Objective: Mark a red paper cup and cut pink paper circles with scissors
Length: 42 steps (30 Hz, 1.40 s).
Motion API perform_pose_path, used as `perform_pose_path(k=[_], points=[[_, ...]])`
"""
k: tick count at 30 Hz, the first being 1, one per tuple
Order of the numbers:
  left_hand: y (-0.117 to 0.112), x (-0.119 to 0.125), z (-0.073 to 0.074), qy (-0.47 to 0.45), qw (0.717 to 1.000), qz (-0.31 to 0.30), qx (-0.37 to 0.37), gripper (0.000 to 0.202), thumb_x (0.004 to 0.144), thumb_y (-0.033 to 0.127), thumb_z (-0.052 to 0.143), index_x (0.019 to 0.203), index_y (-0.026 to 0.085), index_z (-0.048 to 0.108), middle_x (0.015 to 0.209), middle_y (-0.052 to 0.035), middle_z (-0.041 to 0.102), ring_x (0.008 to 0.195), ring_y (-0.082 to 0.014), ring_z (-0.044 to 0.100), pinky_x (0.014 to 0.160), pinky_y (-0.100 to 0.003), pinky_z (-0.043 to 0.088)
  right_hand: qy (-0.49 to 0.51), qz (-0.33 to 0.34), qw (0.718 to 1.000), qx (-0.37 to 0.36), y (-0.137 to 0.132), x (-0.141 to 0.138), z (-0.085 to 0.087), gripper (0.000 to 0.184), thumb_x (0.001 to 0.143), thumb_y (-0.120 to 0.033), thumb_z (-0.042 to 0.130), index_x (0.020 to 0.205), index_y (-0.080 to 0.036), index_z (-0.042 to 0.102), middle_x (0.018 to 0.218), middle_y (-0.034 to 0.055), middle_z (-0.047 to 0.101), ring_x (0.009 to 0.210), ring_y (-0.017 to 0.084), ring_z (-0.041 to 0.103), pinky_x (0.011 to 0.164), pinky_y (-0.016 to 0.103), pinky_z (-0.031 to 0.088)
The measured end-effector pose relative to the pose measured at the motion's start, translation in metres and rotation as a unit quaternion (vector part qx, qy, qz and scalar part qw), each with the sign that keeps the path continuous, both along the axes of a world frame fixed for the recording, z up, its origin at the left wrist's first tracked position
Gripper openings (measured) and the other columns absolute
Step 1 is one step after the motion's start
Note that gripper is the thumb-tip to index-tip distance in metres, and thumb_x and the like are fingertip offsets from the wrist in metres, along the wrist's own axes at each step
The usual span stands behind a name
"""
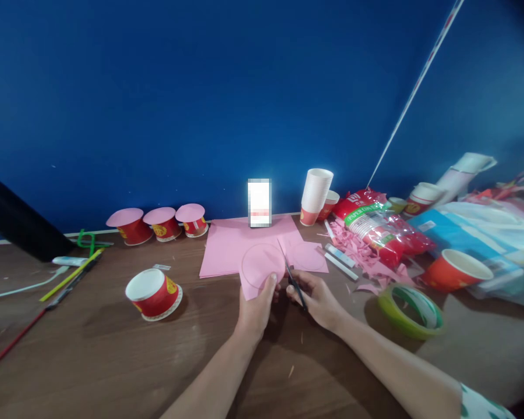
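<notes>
- Over the table [91, 355]: your left hand [258, 305] pinches pink paper [259, 270] bearing a drawn circle [264, 262].
- At the paper's right edge: your right hand [318, 298] grips scissors [297, 286].
- Just beyond: pink sheets [227, 244].

Looks like an indoor craft corner — shown by a brown table [91, 361] against a blue wall [201, 105], with pink paper [262, 265], scraps [351, 241], paper cups [317, 195], tape [390, 312].
</notes>
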<state>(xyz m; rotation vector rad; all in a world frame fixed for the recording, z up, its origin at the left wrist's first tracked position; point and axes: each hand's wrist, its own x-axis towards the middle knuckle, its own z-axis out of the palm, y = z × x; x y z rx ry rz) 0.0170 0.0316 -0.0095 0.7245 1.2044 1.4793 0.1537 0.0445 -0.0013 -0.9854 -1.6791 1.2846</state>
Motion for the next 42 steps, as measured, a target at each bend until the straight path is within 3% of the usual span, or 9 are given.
perform_pose_path(k=[31, 42], points=[[-0.0007, -0.0006, 0.0008, 0.007, 1.000, -0.007, -0.015, 0.034, 0.065, 0.044, 0.064, 0.069, 0.011, 0.067, 0.057, -0.0018, 0.059, 0.053, -0.0106, 0.051, 0.051, -0.022, 0.042, -0.029, -0.003, 1.000, 0.008, 0.0012, 0.0034, 0.0024, 0.040, 0.079, -0.039, 0.057, 0.109, -0.013, 0.059, 0.065, -0.0001, 0.051, 0.057, 0.010, 0.042, 0.050, 0.020, 0.036], [0.0002, -0.0006, 0.0003, 0.009, 0.999, -0.012, -0.032, 0.033, 0.063, 0.045, 0.065, 0.068, 0.012, 0.067, 0.056, -0.0006, 0.059, 0.053, -0.0101, 0.051, 0.051, -0.022, 0.042, -0.021, 0.005, 1.000, 0.014, 0.0013, 0.0030, 0.0023, 0.036, 0.079, -0.036, 0.057, 0.107, -0.013, 0.059, 0.070, 0.0004, 0.053, 0.060, 0.010, 0.043, 0.054, 0.021, 0.036]])
